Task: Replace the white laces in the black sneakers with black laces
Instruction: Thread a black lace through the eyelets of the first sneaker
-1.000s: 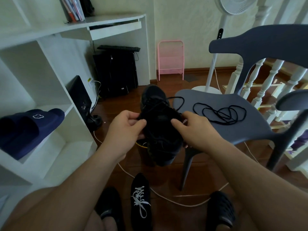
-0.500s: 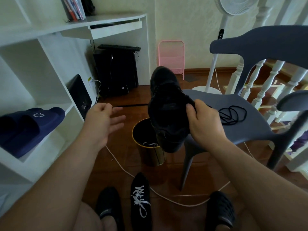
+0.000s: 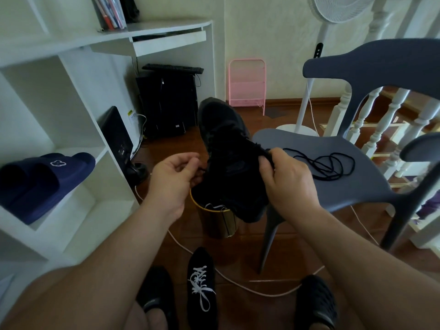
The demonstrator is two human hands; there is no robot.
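Both hands are up at the black sneaker, which hangs in the air over the floor, toe pointing away, heel low and close to the body. The right hand grips the sneaker's right side near the collar, fingers curled over the edge and pinching dark material there; whether a lace is in that pinch I cannot tell. The left hand sits at the shoe's left side, fingertips drawn together and pinching a small dark lace end right against the upper.

Directly under the sneaker stands a small round bin with a yellow rim, and inside it lies a loose white lace, only partly visible past the shoe's heel.

To the right, a grey chair carries a loose tangle of black lace on its seat, just beside the right hand's knuckles.

Down on the wooden floor between the person's feet, the second black sneaker lies with its white laces threaded and tied.

On the left, a white shelf unit holds a pair of navy slides in its open compartment. Above it, books stand on the white desk.
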